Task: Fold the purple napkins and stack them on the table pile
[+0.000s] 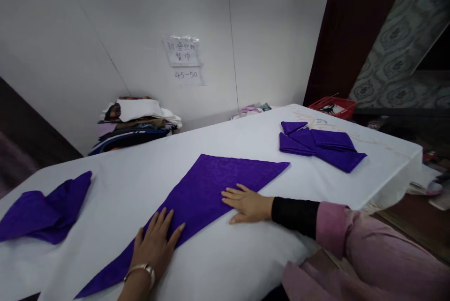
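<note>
A purple cloth napkin (207, 186), folded into a large triangle, lies flat on the white tablecloth (140, 188) in front of me. My left hand (156, 237), with a bracelet at the wrist, rests on its left part with fingers spread. Near the front edge, to the right of the middle, my right hand (248, 202) lies flat with its fingers on the fabric. Neither hand grips anything. A crumpled purple cloth (49, 214) is at the left. Several folded purple napkins (321, 146) overlap in a pile at the back right.
A stack of folded clothes (137, 125) stands behind the table at the left. A red basket (333, 106) sits beyond the far right corner. Against the wall are paper signs (184, 59) and more fabric (249, 111) at the table's back edge.
</note>
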A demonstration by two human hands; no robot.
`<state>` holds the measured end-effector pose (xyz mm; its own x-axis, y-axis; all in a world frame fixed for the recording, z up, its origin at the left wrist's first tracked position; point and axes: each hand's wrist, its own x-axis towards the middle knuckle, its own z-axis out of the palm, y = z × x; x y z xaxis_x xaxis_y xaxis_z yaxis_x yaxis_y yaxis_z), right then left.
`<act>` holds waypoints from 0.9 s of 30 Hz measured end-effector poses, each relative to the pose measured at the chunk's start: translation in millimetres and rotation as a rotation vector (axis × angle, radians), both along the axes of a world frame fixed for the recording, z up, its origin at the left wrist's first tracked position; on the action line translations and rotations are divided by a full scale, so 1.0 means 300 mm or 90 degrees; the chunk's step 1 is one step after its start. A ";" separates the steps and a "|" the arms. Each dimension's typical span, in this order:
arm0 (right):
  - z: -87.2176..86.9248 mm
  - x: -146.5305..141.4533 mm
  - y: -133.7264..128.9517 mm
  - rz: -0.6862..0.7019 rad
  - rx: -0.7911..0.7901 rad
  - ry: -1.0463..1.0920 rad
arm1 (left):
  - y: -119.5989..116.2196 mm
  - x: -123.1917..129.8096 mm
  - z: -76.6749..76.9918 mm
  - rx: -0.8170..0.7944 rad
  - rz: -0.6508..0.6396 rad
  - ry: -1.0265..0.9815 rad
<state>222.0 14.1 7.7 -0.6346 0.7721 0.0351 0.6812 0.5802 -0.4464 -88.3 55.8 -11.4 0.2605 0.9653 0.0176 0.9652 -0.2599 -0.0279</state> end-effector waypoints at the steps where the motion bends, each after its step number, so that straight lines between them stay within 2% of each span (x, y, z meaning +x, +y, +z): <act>1: -0.007 0.032 0.007 -0.021 0.005 -0.010 | -0.004 0.002 0.002 0.003 -0.003 -0.001; 4: -0.019 0.175 0.025 -0.118 0.012 -0.047 | -0.008 0.002 -0.001 0.005 -0.010 0.005; 9: -0.026 0.455 0.021 -0.367 0.018 -0.132 | 0.011 -0.008 -0.017 -0.008 -0.007 0.001; 12: -0.029 0.549 0.009 -0.465 0.028 -0.153 | 0.014 -0.006 -0.014 -0.036 0.003 -0.013; 15: -0.037 0.542 0.006 -0.492 0.073 -0.151 | 0.003 -0.001 -0.001 -0.044 0.014 -0.053; 19: -0.049 0.458 0.030 -0.415 0.138 -0.120 | 0.000 0.000 0.022 -0.058 0.047 -0.126; 23: -0.035 0.422 0.101 -0.404 0.108 -0.127 | 0.037 -0.005 0.063 -0.090 0.093 -0.148; 27: -0.008 0.429 0.184 -0.383 0.078 -0.149 | 0.108 0.006 0.115 -0.088 0.094 -0.124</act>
